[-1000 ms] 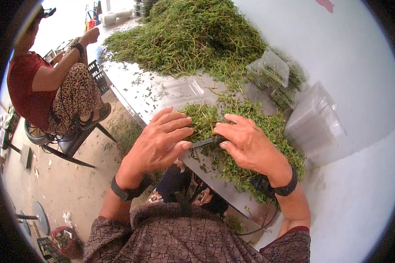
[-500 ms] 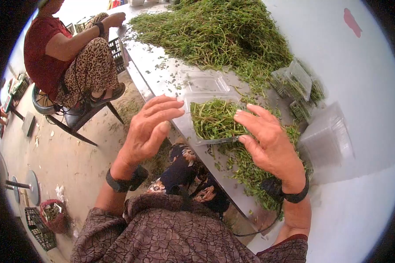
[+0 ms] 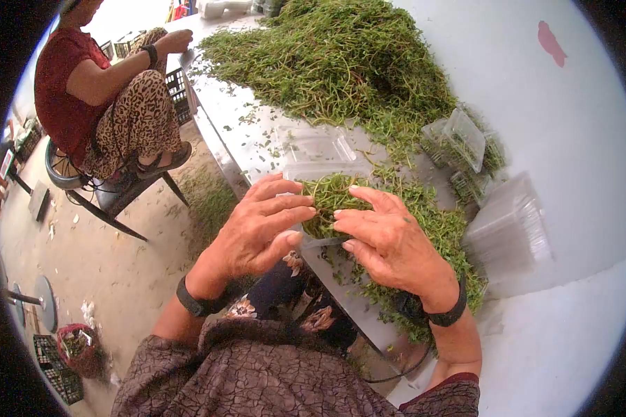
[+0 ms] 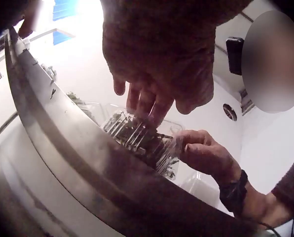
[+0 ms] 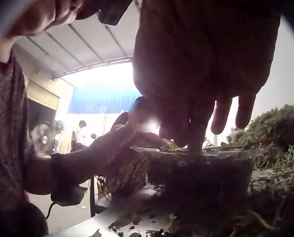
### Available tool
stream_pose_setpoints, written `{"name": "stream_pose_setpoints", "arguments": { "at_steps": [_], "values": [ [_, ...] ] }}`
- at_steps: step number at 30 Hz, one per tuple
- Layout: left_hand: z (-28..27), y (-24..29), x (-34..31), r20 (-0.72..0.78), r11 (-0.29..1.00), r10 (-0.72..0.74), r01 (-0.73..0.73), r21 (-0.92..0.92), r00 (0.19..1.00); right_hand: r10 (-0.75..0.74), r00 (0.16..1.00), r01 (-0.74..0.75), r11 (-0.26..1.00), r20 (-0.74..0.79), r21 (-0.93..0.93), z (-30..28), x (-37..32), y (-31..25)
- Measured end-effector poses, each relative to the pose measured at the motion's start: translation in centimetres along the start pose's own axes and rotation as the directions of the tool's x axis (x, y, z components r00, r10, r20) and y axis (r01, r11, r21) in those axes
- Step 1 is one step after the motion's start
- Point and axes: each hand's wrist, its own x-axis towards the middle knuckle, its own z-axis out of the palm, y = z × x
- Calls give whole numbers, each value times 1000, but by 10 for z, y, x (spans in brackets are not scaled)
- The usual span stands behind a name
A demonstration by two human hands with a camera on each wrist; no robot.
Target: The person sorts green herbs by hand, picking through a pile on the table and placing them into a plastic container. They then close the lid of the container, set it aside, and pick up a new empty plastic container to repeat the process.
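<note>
A clear plastic box [image 3: 321, 242] full of green stems [image 3: 327, 191] stands at the table's near edge, its lid [image 3: 316, 146] folded back behind it. My left hand [image 3: 254, 226] lies over the box's left side, fingers extended on the greens. From the right, my right hand [image 3: 393, 240] reaches over the same box with its fingertips on the greens. In the left wrist view the box [image 4: 137, 140] sits below the fingers of my left hand [image 4: 159, 64]. The right wrist view shows the box [image 5: 201, 173] beneath my right hand [image 5: 206, 64].
A large heap of greens [image 3: 341, 55] covers the table's far part, and loose greens [image 3: 452, 222] lie at right. Filled boxes [image 3: 466, 142] and a stack of empty clear boxes [image 3: 511, 226] stand by the wall. Another person [image 3: 94, 83] sits on a chair at left.
Both hands were apart at the box's sides half a second ago; now they have come together over the greens, much as they were one second ago. The head view has shifted.
</note>
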Motion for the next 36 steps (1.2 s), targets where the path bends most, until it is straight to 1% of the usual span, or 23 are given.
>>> {"name": "stream_pose_setpoints", "arguments": {
  "at_steps": [2, 4, 5, 7, 8, 10, 11, 13, 15, 17, 18, 19, 20, 21, 22, 23, 25, 26, 27, 29, 31, 34, 36],
  "values": [
    [2, 0, 3, -14, 998, 32, -31, 48, 999, -4, 1000, 4, 1000, -4, 4, -2, 0, 2],
    [3, 1, 2, -27, 993, 48, -45, 112, 998, 9, 995, -12, 999, -98, -32, -3, -1, 8],
    [2, 4, 2, -28, 993, 49, -46, 111, 998, 9, 995, -13, 999, -97, -33, -4, -1, 10],
    [0, 8, 4, -97, 991, 36, -23, 128, 995, 98, 979, -107, 993, -179, -45, -6, 0, 16],
    [1, 8, 5, -98, 991, 37, -24, 128, 994, 99, 977, -110, 993, -191, -50, -5, -1, 21],
    [3, 10, 8, -33, 991, 67, -63, 118, 997, 126, 977, -136, 989, -174, -51, 0, 0, 27],
    [6, 12, 7, -33, 992, 60, -56, 111, 998, 157, 976, -165, 985, -148, -43, 1, -2, 28],
    [14, 8, 8, 90, 988, 68, -80, 130, 994, 169, 978, -174, 984, -120, -35, 8, 1, 32],
    [14, 8, 6, 85, 993, 62, -70, 94, 994, 183, 979, -186, 982, -88, -25, 11, 2, 34],
    [5, 11, 2, -13, 1000, 2, -3, -30, 1000, 200, 977, -202, 979, -73, -12, 12, 3, 34],
    [2, 10, 1, -90, 999, -21, 17, -48, 996, 199, 977, -200, 980, -72, -10, 11, 2, 35],
    [0, 6, -2, -89, 999, -24, 20, -48, 996, 181, 978, -187, 981, -108, -46, 8, -1, 35],
    [-3, -3, -4, -187, 993, -97, 82, -83, 977, 157, 976, -172, 981, -152, -88, 5, 0, 37],
    [-3, -9, -8, -277, 980, -181, 149, -133, 944, 158, 976, -172, 981, -149, -85, 1, -3, 36],
    [-4, -14, -12, -326, 969, -223, 174, -175, 919, 164, 973, -180, 980, -160, -86, -3, -5, 34],
    [-5, -16, -13, -324, 968, -227, 177, -176, 918, 170, 970, -187, 978, -171, -88, -6, -7, 32],
    [-5, -18, -15, -378, 877, -443, 305, -371, 813, 178, 973, -192, 978, -147, -86, -9, -13, 27],
    [-5, -22, -18, -319, 797, -558, 386, -465, 766, 184, 975, -195, 977, -125, -86, -9, -16, 24],
    [-3, -24, -16, -318, 794, -562, 390, -467, 763, 184, 976, -195, 977, -120, -83, -10, -18, 20],
    [-1, -28, -10, -254, 684, -634, 377, -625, 730, 161, 984, -166, 983, -71, -75, -12, -20, 13],
    [0, -35, -7, -247, 677, -631, 366, -638, 736, 168, 983, -173, 983, -70, -67, -13, -25, 8],
    [-1, -37, 4, -189, 622, -672, 408, -668, 716, 191, 979, -197, 977, -76, -76, -17, -31, 4],
    [4, -40, 8, -194, 660, -677, 469, -587, 710, 219, 973, -226, 970, -78, -93, -18, -38, 0]
  ]
}}
